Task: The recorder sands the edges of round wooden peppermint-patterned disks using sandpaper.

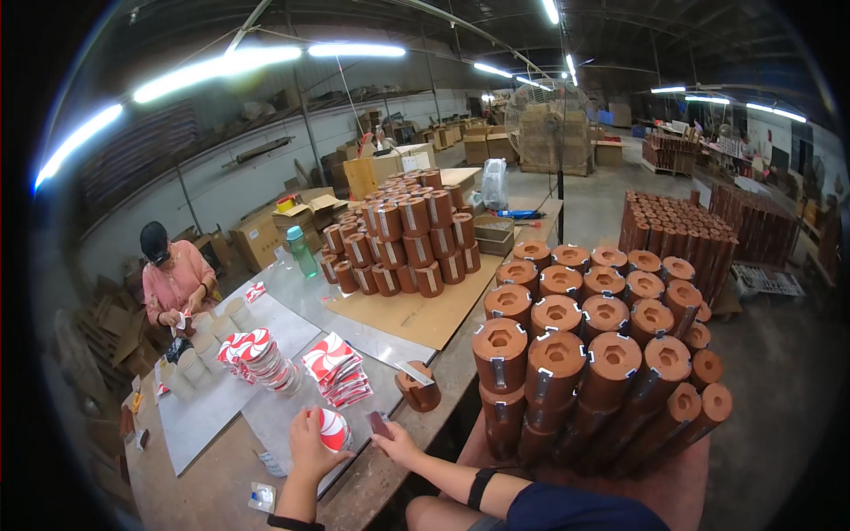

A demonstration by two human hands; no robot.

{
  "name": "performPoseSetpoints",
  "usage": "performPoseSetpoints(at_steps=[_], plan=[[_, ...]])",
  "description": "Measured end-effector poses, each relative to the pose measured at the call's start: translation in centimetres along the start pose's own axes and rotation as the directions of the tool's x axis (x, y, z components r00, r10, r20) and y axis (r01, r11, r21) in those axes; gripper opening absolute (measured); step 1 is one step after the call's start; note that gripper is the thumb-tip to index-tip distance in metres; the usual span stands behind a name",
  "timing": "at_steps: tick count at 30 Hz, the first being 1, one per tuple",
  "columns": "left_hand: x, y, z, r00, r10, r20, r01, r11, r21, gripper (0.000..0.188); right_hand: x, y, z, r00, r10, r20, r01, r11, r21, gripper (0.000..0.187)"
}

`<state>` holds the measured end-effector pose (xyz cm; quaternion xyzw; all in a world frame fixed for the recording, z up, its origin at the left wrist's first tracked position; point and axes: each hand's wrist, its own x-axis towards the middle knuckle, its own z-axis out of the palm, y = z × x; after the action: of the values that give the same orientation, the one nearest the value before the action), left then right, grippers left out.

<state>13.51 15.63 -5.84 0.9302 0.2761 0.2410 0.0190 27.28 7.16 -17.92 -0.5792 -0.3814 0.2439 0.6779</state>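
My left hand [310,450] is closed around a round piece with a red-and-white swirl top [335,430], low over the near edge of the table. Just right of it, my right hand [400,445] grips a small dark-red flat block [380,425], whose exact kind I cannot make out. Beyond them lies a stack of square red-and-white swirl sheets [338,372]. To its left stand stacked round swirl-topped pieces [266,361]. A brown cylinder [420,396] with a pale strip across its top sits near the table edge.
Tall brown cylinders with hexagonal hollows [558,354] crowd the right side. More brown cylinders [412,234] are piled on cardboard at the back, beside a teal bottle [301,252]. A co-worker in pink [179,276] works at the far left, behind pale cups [193,365].
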Motion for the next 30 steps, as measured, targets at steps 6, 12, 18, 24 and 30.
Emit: performPoseSetpoints(at_steps=[6,12,18,24,30], plan=[[-2.6,5.8,-5.0,0.995,0.095,-0.040,-0.096,0.995,-0.008,0.102,-1.7,-11.6,0.0,0.985,0.114,0.132,-0.173,0.753,0.635,0.035],[-5.7,7.8,-8.0,0.972,0.187,-0.142,-0.170,0.978,0.124,0.106,-4.2,-13.4,-0.2,0.965,-0.249,0.080,0.216,0.931,0.295,0.051],[-9.2,8.8,-9.5,0.947,0.072,-0.313,-0.131,0.976,-0.172,0.107,-6.3,-16.2,-0.9,0.969,0.034,0.245,-0.143,0.886,0.442,0.053],[-13.2,11.2,-8.3,0.815,-0.560,0.153,0.028,-0.225,-0.974,0.062,-9.9,-18.7,0.6,0.960,0.114,0.257,-0.255,0.740,0.623,0.051],[-15.2,11.1,-8.6,0.717,-0.696,0.026,-0.133,-0.174,-0.976,0.038,-13.0,-18.2,2.5,0.953,-0.154,0.262,0.015,0.884,0.467,0.050]])
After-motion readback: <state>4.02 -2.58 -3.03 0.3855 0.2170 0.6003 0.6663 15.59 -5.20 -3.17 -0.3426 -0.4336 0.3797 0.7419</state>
